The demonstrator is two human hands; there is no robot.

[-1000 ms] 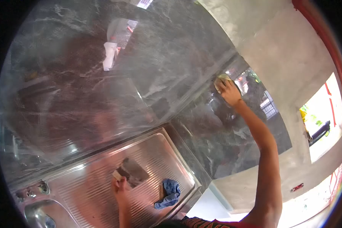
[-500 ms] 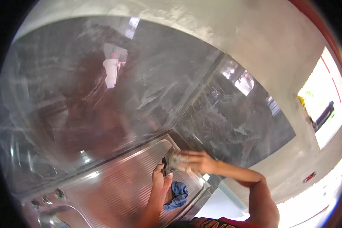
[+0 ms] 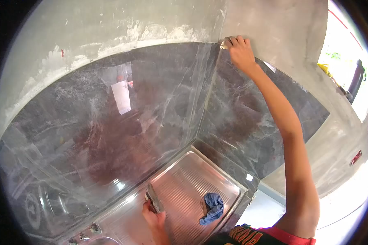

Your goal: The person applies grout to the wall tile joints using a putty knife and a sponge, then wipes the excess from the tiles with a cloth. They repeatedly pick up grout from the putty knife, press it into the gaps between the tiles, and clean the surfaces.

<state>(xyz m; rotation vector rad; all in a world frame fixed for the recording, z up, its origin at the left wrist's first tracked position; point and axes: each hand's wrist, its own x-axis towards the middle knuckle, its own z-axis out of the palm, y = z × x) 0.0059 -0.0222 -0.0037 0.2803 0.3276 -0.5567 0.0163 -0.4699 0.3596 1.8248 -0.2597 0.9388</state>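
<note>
Low over the ribbed steel drainboard, my left hand (image 3: 153, 218) grips a flat grey piece (image 3: 153, 199) with a pale edge; its exact kind does not show. My right hand (image 3: 240, 51) is raised high, fingers curled at the upper edge of the dark marbled wall tiles (image 3: 163, 98), where two walls meet. A small whitish thing (image 3: 223, 45) pokes out from under those fingers, mostly hidden by them. To the right of my left hand, a crumpled blue cloth (image 3: 212, 208) lies on the drainboard (image 3: 186, 179).
Taps (image 3: 95, 228) and part of a sink basin (image 3: 100, 241) are at the lower left. Bare plaster (image 3: 274, 28) with rough white patches runs above the tiles. At the right, a dark object (image 3: 356, 79) stands in the bright window opening.
My right hand has gone from beside my left hand, over the drainboard, up to the top of the tiled corner. My left hand has shifted left with the flat grey piece. The view has tilted.
</note>
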